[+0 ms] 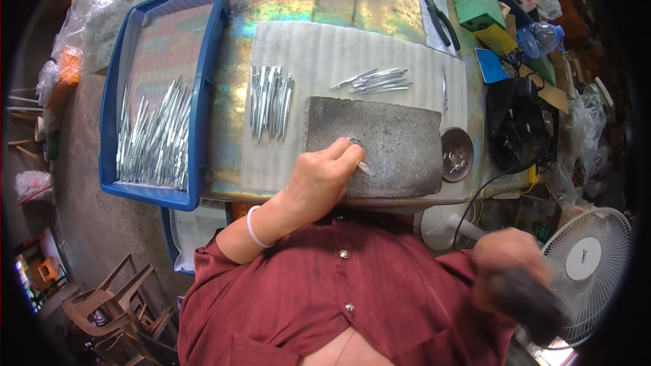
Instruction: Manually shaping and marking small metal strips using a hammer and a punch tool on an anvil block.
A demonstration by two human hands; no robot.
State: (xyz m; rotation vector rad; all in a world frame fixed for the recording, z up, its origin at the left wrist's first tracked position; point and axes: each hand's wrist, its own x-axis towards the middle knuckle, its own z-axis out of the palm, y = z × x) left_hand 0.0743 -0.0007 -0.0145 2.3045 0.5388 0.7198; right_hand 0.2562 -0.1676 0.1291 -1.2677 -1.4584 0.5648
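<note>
My left hand [324, 177] is pinched around a small, slim metal piece, mostly hidden by the fingers, and rests on a grey stone block [400, 129]. A thin shiny tip shows beside the fingertips. Out to the right, raised off the table, my right hand [513, 255] grips a dark hammer [527, 303]; both are smeared by motion. Behind the block lies a small pile of slim metal rods [380, 81]. More rods [270, 102] lie side by side to the left. A small round bowl [457, 154] with tiny metal bits stands against the block's right side.
A blue tray [203, 81] with many metal rods stands at the left. Pale foam sheet [325, 44] lies under the block. Pliers [441, 22], a green box [477, 0] and a black bag [519, 118] are at the right. A fan [583, 261] stands near my right arm.
</note>
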